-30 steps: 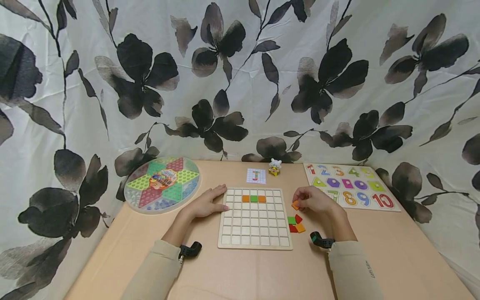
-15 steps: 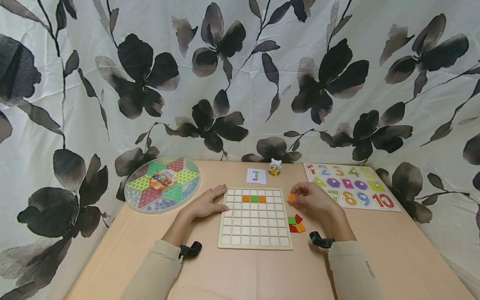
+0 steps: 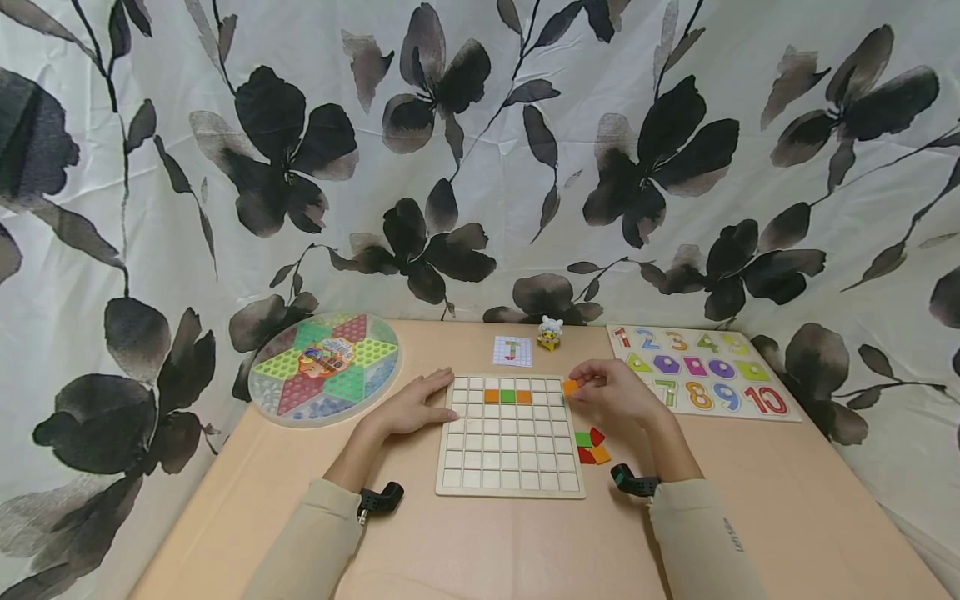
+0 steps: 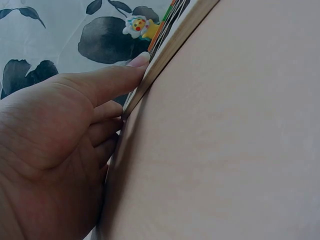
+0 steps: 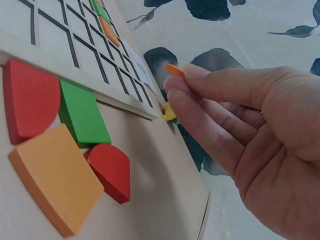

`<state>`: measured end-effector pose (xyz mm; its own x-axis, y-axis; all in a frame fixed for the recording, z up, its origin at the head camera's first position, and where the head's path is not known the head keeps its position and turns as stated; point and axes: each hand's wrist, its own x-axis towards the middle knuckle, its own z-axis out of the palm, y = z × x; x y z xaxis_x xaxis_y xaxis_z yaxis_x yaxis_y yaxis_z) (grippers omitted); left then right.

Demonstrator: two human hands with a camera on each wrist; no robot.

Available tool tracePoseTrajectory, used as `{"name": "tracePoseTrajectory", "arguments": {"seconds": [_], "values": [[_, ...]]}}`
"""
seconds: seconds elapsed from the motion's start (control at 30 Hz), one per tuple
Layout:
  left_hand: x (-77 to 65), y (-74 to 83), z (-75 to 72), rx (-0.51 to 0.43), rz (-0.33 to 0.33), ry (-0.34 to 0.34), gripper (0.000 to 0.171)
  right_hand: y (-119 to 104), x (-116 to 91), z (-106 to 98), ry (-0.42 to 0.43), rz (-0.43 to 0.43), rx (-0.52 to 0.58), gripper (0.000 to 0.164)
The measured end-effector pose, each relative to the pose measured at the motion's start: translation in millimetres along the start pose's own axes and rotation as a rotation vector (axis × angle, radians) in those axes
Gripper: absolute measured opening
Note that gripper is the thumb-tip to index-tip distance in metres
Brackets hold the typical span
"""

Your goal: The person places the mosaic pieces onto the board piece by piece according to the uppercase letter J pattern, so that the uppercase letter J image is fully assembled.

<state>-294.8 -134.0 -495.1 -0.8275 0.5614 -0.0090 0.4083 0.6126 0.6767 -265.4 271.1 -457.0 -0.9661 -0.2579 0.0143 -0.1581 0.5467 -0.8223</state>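
A gridded white board (image 3: 509, 458) with a wooden rim lies on the table. Two orange tiles (image 3: 491, 397) and a green tile (image 3: 507, 397) form a row near its far edge. Along the board's left edge rests my left hand (image 3: 408, 406), its thumb (image 4: 132, 70) on the rim and its fingers stretched beside it. My right hand (image 3: 617, 390) pinches an orange tile (image 5: 174, 69) between thumb and fingertips, raised at the board's far right corner. Right of the board lie a green piece (image 5: 85, 115), an orange piece (image 5: 57, 180) and two red pieces (image 5: 31, 102), rounded on one side.
Behind the board are a small pattern card (image 3: 512, 351) and a toy figure (image 3: 550, 333). A round board with coloured sections (image 3: 324, 370) stands at the left. At the right lies a number and shape board (image 3: 708, 372), close behind my right hand. A flowered cloth (image 3: 540, 250) hangs behind the table.
My right hand has moved left and slightly away from me with the orange tile, from beside the board to its right edge. The left hand has stayed in place.
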Motion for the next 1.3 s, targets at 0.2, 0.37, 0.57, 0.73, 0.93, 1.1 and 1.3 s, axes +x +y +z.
{"name": "tracePoseTrajectory", "arguments": {"seconds": [0.2,0.37,0.57,0.73,0.93,1.1,1.3], "values": [[0.1,-0.4,-0.5,0.002,0.0,-0.002,0.086,2,6,5,0.003,-0.025,0.001,0.027],[0.0,-0.3,-0.6,0.003,0.0,-0.004,0.087,-2,5,7,0.013,-0.063,-0.002,0.024],[-0.1,0.7,-0.4,0.009,0.001,-0.007,0.086,-7,4,10,0.037,-0.046,0.011,0.021],[0.3,-0.1,0.0,0.001,0.005,-0.004,0.086,-10,7,15,0.04,-0.03,0.033,0.022],[0.7,-0.3,-0.4,0.003,0.001,-0.005,0.086,-16,10,24,0.047,-0.06,0.037,0.024],[0.3,-0.2,-0.7,0.003,0.0,-0.006,0.086,-22,11,32,0.04,-0.094,0.016,0.024],[0.0,0.3,-1.0,0.003,-0.004,-0.007,0.086,-26,12,40,0.024,-0.106,0.024,0.023]]}}
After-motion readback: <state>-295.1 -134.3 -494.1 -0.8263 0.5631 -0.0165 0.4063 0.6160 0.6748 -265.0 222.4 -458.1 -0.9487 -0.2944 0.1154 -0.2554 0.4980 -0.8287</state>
